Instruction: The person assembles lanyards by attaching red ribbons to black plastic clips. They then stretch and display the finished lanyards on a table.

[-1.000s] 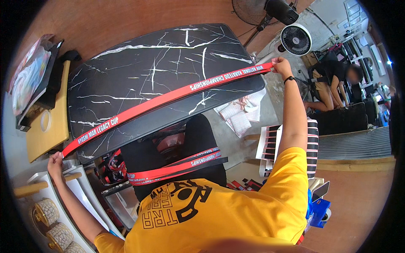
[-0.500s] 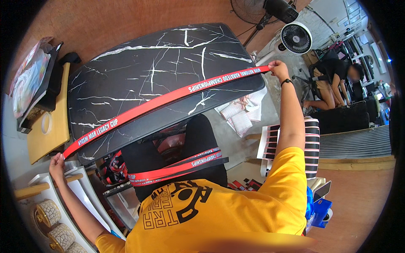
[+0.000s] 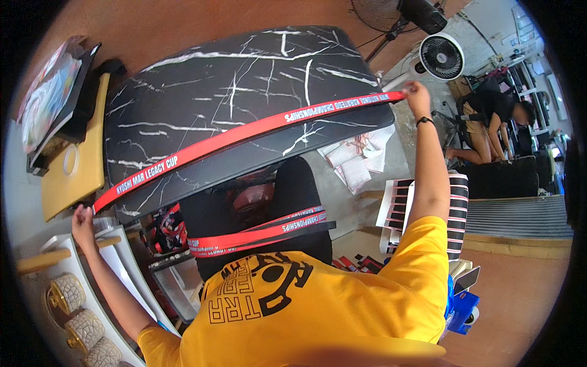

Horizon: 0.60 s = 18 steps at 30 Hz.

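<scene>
The left hand [image 3: 82,218] and right hand [image 3: 417,96] each pinched one end of a red printed lanyard ribbon [image 3: 244,132], stretched taut above the black marble-patterned table [image 3: 202,79].

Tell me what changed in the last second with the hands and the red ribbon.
Little changed. The right hand edged slightly up and left with its end of the red ribbon, still stretched over the black marble table. The left hand kept its end in place. More red ribbons still lie across the lap.
</scene>
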Motion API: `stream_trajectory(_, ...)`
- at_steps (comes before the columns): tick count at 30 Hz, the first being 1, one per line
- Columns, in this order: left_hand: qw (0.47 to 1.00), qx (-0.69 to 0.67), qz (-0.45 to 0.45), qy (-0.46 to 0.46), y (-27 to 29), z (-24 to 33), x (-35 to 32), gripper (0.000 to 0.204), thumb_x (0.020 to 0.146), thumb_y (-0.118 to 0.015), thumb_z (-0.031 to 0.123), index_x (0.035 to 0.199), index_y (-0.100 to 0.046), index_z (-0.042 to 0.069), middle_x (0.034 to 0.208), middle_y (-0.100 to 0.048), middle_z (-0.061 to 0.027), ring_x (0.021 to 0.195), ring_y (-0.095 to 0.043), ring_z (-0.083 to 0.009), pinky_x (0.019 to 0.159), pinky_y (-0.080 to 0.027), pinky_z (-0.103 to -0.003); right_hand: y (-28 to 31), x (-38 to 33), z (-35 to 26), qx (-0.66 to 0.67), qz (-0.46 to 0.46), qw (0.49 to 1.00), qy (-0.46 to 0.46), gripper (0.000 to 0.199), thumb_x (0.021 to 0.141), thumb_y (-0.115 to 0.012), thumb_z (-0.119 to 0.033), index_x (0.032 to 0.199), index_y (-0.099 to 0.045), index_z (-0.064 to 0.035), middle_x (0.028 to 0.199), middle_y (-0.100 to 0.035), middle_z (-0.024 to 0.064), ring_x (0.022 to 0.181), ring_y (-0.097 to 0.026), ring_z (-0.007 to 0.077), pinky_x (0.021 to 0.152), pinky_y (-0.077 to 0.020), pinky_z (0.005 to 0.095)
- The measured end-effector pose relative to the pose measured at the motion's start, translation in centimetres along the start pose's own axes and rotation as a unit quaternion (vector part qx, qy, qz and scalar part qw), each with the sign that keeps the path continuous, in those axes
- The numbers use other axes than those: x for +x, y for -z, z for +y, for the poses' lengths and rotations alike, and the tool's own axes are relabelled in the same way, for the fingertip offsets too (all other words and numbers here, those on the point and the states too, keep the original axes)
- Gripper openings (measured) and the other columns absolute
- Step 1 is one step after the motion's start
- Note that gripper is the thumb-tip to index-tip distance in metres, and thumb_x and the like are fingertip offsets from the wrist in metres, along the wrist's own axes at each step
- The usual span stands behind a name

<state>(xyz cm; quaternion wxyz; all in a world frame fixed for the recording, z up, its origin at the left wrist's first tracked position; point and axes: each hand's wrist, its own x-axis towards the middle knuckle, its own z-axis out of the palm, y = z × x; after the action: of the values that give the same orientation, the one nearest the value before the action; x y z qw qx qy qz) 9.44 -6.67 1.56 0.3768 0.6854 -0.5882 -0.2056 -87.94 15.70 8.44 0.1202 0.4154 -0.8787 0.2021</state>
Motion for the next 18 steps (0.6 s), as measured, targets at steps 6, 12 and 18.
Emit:
stream_trajectory(6,0.956,0.094,0.181,-0.212,-2.0,13.5,-8.0,0.028,0.087,-0.070,0.020,0.109,-0.065,0.004,0.097,-0.062,-0.0087,0.082,-0.057,-0.0151,0.073,-0.048,-0.029,5.8,-9.1,-14.8,0.214,-0.022,0.949,0.230,0.014,0.081,-0.070,-0.011,0.092,-0.067,-0.0036,0.081,-0.061,0.0057,0.070,-0.057,0.0152,0.063,-0.0445,0.0262)
stream_trajectory(12,0.894,0.006,-0.242,-0.377,-12.3,21.4,-20.9,0.016,0.078,-0.070,0.009,0.094,-0.067,0.005,0.090,-0.066,-0.0107,0.083,-0.061,-0.0268,0.075,-0.049,-0.035,0.9,-25.5,-25.5,0.326,-0.357,0.780,0.398,0.012,0.077,-0.069,-0.016,0.082,-0.067,-0.0055,0.080,-0.063,0.0125,0.079,-0.061,0.0323,0.075,-0.0475,0.0407)
stream_trajectory(18,0.802,0.066,-0.483,-0.344,-17.6,20.0,-27.5,0.027,0.077,-0.070,0.017,0.100,-0.068,0.004,0.100,-0.061,-0.0104,0.099,-0.057,-0.0285,0.085,-0.045,-0.039,-3.1,-33.9,-25.2,0.234,-0.467,0.759,0.388,0.029,0.073,-0.072,-0.015,0.099,-0.064,-0.0036,0.096,-0.063,0.0140,0.095,-0.059,0.0332,0.085,-0.0456,0.0410)
